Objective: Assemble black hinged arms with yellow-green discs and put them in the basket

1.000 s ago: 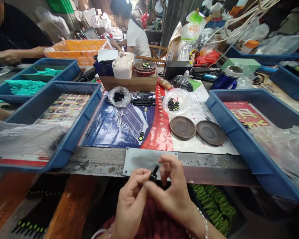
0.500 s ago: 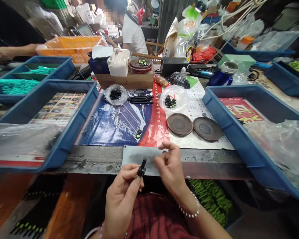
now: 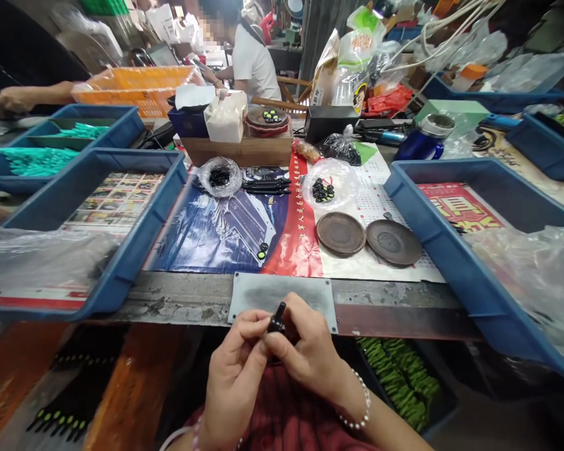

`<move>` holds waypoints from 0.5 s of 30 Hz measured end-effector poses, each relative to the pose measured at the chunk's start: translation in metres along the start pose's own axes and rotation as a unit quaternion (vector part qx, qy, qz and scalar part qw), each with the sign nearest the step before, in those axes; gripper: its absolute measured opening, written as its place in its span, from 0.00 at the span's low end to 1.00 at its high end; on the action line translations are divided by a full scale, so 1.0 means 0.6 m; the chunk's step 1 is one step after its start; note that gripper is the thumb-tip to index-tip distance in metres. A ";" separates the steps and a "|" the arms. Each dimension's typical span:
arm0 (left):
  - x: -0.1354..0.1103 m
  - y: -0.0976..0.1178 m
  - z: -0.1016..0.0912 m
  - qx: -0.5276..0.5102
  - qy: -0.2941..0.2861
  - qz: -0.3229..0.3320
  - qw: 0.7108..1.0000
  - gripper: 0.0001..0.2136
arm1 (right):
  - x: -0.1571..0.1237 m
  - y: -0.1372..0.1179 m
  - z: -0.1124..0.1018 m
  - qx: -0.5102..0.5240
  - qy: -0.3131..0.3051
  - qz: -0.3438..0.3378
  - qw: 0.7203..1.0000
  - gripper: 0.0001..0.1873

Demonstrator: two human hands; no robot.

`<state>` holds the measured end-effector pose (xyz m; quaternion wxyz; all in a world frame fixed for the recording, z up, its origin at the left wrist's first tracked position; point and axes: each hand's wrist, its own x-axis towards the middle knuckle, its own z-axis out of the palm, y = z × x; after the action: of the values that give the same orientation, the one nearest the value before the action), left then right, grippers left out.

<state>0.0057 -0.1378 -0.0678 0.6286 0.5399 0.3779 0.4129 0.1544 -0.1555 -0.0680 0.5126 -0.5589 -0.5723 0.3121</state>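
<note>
**Grip:** my left hand (image 3: 235,382) and my right hand (image 3: 305,354) are closed together, fingertips pinching a small black plastic part (image 3: 277,319) from both sides; neither hand has let go.

**Held part:** it stands upright above my fingers, in the middle of my view and near the bench edge, its tip left clear, probably so I can see it.

**Just beyond:** a scuffed steel plate (image 3: 282,297) lies flat on the bench edge, just past my hands, likely as a hard working surface.

**Far centre:** a clear plastic bag of black pieces (image 3: 329,188) sits beside two brown dishes (image 3: 341,233), apparently kept together within reach.

**Right:** a blue plastic tray (image 3: 432,238) frames the work area.
</note>
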 end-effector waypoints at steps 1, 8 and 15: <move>0.000 0.000 0.000 0.001 0.001 0.001 1.000 0.07 | 0.000 0.001 0.000 -0.023 0.006 -0.007 1.000 0.20; 0.002 -0.007 0.000 -0.025 0.010 -0.017 1.000 0.09 | -0.003 0.003 0.001 -0.031 -0.004 -0.027 0.999 0.23; -0.001 -0.015 -0.005 -0.043 0.027 -0.031 0.998 0.07 | -0.004 0.002 0.003 -0.008 -0.106 0.039 0.994 0.26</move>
<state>0.0038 -0.1378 -0.0773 0.6534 0.4894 0.3931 0.4230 0.1528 -0.1574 -0.0701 0.4321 -0.5486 -0.6038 0.3844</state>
